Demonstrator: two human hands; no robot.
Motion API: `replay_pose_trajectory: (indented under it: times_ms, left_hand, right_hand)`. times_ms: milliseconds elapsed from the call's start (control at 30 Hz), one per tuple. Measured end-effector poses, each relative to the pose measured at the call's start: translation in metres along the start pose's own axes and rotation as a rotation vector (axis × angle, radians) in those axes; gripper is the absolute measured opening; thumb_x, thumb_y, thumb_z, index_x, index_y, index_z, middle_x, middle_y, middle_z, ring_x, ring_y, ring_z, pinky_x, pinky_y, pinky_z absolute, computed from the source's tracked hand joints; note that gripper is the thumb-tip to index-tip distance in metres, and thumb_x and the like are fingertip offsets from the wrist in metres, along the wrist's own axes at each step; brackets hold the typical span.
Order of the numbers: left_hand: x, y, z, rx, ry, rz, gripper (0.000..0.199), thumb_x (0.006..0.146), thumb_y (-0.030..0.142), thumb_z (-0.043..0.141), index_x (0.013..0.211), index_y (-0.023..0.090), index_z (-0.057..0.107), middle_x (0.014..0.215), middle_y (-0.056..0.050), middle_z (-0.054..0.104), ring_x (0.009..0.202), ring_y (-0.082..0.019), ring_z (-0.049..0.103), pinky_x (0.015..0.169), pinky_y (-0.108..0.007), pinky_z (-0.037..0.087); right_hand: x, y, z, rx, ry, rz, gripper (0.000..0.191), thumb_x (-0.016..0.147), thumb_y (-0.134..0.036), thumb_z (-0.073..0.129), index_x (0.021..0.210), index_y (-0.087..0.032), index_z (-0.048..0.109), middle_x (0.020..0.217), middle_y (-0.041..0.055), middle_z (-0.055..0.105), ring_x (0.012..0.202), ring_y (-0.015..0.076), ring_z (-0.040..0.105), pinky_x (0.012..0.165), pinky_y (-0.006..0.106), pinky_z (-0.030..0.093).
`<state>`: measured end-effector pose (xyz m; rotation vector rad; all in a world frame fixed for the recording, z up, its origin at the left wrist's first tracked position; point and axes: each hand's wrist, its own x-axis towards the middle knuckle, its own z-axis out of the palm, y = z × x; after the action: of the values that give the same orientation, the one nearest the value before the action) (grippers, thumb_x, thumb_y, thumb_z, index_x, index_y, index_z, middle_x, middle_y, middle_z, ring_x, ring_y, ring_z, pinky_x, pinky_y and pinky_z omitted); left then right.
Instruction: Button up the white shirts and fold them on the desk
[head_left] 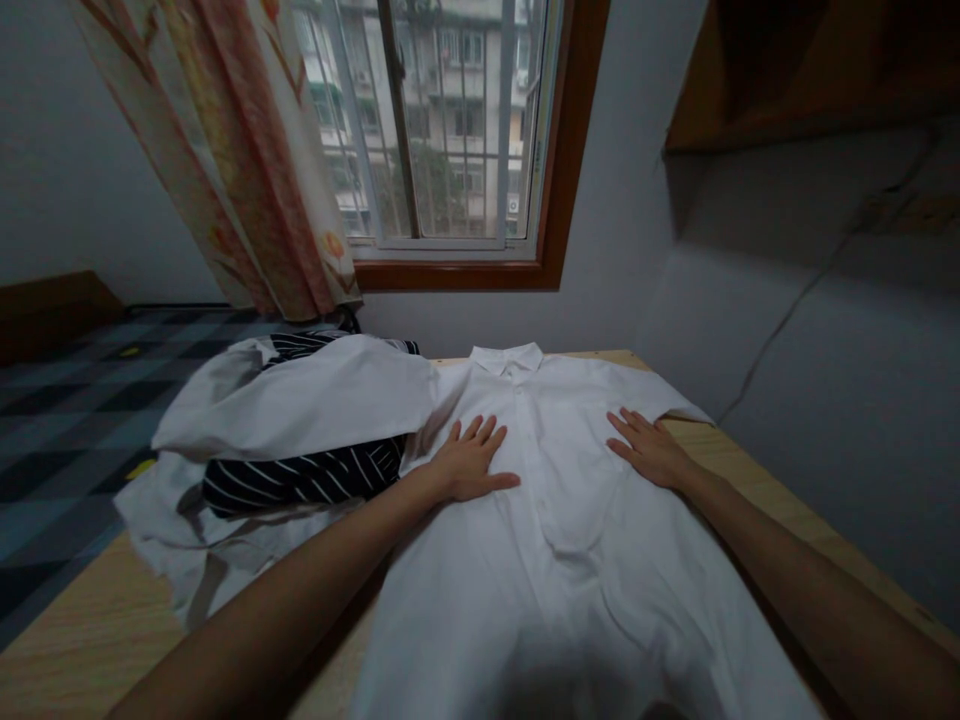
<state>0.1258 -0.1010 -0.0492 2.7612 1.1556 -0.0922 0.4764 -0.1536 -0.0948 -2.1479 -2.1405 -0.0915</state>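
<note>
A white button-up shirt lies front side up, its collar at the far end and its front buttoned or closed along the middle. My left hand rests flat on the shirt's left chest area, fingers spread. On the other side of the button line, my right hand also lies flat on the cloth, fingers apart. Neither hand grips anything. Wrinkles run across the lower front of the shirt. The left sleeve in view reaches toward a heap of white and black-striped clothes.
A light wooden table bears the clothes. To the left is a bed with a dark checked cover. Behind stand a window with a brown frame and a floral curtain. A wooden shelf hangs at upper right.
</note>
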Motion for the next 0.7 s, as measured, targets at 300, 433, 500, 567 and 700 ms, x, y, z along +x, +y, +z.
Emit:
replay_pose_trajectory:
  times_ms: [300, 433, 500, 567, 700]
  left_hand:
    - [-0.023, 0.013, -0.015, 0.004, 0.205, 0.198, 0.059, 0.091, 0.056, 0.044, 0.135, 0.018, 0.05, 0.149, -0.015, 0.04, 0.14, -0.033, 0.028, 0.113, -0.05, 0.018]
    - [-0.061, 0.04, -0.019, -0.164, 0.067, 0.536, 0.061, 0.086, 0.062, 0.051, 0.132, 0.022, 0.052, 0.14, -0.013, 0.052, 0.129, -0.029, 0.046, 0.11, -0.041, 0.028]
    - [-0.078, 0.047, -0.014, -0.212, 0.008, 0.596, 0.075, 0.078, 0.067, 0.056, 0.137, 0.022, 0.047, 0.143, -0.014, 0.048, 0.13, -0.032, 0.045, 0.11, -0.046, 0.028]
    - [-0.089, 0.048, -0.008, -0.232, 0.015, 0.595, 0.081, 0.074, 0.069, 0.061, 0.138, 0.023, 0.046, 0.145, -0.015, 0.045, 0.131, -0.036, 0.042, 0.11, -0.051, 0.026]
    - [-0.095, 0.044, -0.004, -0.382, 0.098, 0.602, 0.033, 0.089, 0.046, 0.053, 0.108, 0.022, 0.066, 0.12, -0.011, 0.065, 0.111, -0.026, 0.057, 0.1, -0.042, 0.038]
  right_hand:
    - [-0.126, -0.089, -0.081, 0.392, -0.013, -0.525, 0.068, 0.079, -0.054, 0.065, 0.139, -0.029, 0.048, 0.141, 0.0099, 0.052, 0.128, 0.0284, 0.049, 0.104, 0.044, 0.043]
    - [-0.181, -0.093, -0.068, 0.401, -0.031, -0.716, 0.076, 0.073, -0.037, 0.074, 0.142, -0.035, 0.043, 0.139, 0.01, 0.053, 0.125, 0.0314, 0.052, 0.1, 0.047, 0.047]
    - [-0.187, -0.088, -0.047, 0.398, 0.023, -0.746, 0.068, 0.077, -0.03, 0.07, 0.14, -0.036, 0.045, 0.137, 0.0097, 0.056, 0.123, 0.0315, 0.055, 0.099, 0.049, 0.047]
    - [-0.186, -0.086, -0.031, 0.416, 0.078, -0.732, 0.056, 0.081, -0.025, 0.065, 0.135, -0.036, 0.051, 0.129, 0.0086, 0.063, 0.116, 0.029, 0.06, 0.099, 0.048, 0.048]
    - [-0.184, -0.087, -0.043, 0.62, 0.241, -0.678, 0.027, 0.091, -0.024, 0.053, 0.114, -0.034, 0.062, 0.097, 0.0023, 0.075, 0.089, 0.0205, 0.071, 0.094, 0.04, 0.052]
